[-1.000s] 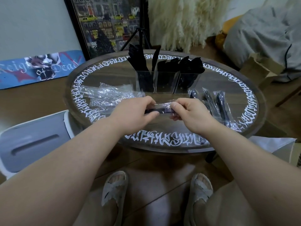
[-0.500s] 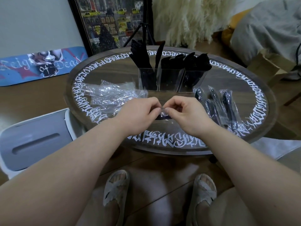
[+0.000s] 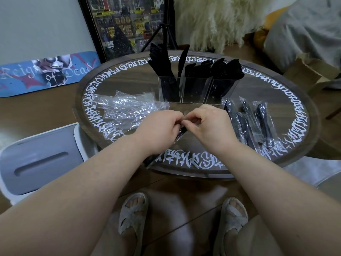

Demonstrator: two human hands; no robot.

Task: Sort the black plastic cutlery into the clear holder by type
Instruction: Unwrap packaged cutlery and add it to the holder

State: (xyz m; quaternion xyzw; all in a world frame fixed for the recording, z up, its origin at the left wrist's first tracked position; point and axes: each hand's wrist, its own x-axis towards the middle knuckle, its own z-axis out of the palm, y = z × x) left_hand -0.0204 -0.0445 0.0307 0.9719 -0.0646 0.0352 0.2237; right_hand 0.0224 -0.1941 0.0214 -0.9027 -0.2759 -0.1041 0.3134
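Head view: clear holder (image 3: pixel 195 89) near the table's (image 3: pixel 302 115) far edge holds black cutlery (image 3: pixel 212 68), seemingly sorted; left hand (image 3: pixel 160 130) and right hand (image 3: pixel 212 126) together pinch a wrapped piece (image 3: pixel 181 133).

arms: bare, no sleeves | feet: pale cross-strap sandals (image 3: pixel 133 213)

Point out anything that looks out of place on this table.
One lone knife leans tilted against the clear holder's divider, apart from the upright bundle. Empty wrappers lie crumpled in a loose heap left of the hands.
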